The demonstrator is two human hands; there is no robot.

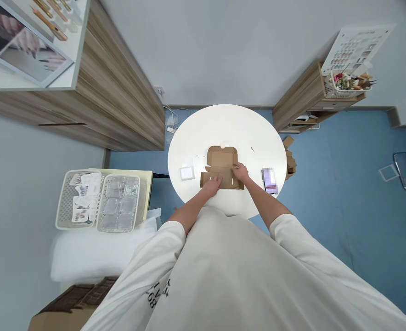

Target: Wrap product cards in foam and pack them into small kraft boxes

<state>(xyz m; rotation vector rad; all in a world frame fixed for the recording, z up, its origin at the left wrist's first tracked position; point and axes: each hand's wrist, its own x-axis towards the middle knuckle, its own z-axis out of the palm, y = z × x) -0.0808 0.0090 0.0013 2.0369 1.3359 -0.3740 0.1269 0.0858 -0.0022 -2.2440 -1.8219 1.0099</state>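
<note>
A flat, unfolded brown cardboard mailer box (222, 159) lies on the round white table (220, 124) in front of me. My left hand (212, 185) rests on the near left part of the cardboard, its fingers stretched out over the surface. At the right edge, near a fold line, my right hand (240, 173) has its fingers closed on a cardboard flap. Left of the box lies a clear, flat case (187, 173) with a white face. A dark phone-like item (269, 180) with a blurred purple screen lies to the right.
Folded cardboard pieces (290, 158) stand on the floor beyond the table's right edge. At left are two white plastic baskets (60, 202), with printed papers and clear trays. A wood-grain cabinet (120, 78) rises at back left, a smaller cabinet (301, 99) at back right.
</note>
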